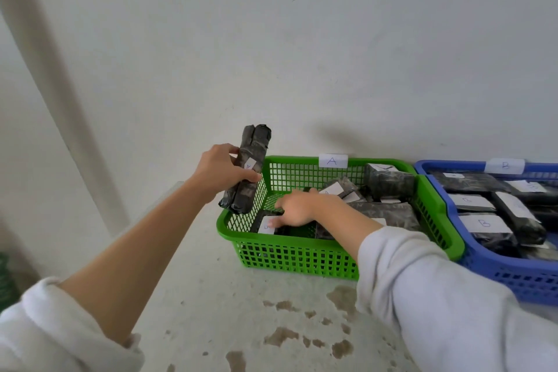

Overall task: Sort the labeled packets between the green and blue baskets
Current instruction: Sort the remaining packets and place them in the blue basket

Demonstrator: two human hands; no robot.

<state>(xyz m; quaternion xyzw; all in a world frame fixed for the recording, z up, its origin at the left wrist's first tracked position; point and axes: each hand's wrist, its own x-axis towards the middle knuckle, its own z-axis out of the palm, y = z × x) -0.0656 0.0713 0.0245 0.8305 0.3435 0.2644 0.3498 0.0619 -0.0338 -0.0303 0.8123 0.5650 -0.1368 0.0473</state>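
A green basket (pixel 241 235) tagged "A" stands on the surface with several dark wrapped packets inside. To its right sits a blue basket (pixel 513 275) tagged "B", holding several packets with white "B" labels. My left hand (pixel 220 169) grips a dark packet (pixel 246 169) with a small white label, held tilted above the green basket's left rim. My right hand (pixel 297 208) reaches down into the green basket, its fingers resting on a packet with a white label (pixel 267 225) at the basket's front left. Whether the fingers grip that packet I cannot tell.
Both baskets stand against a pale wall (pixel 302 54). The white surface (pixel 241 326) in front of them carries brown stains. A green object (pixel 4 278) shows at the far left edge.
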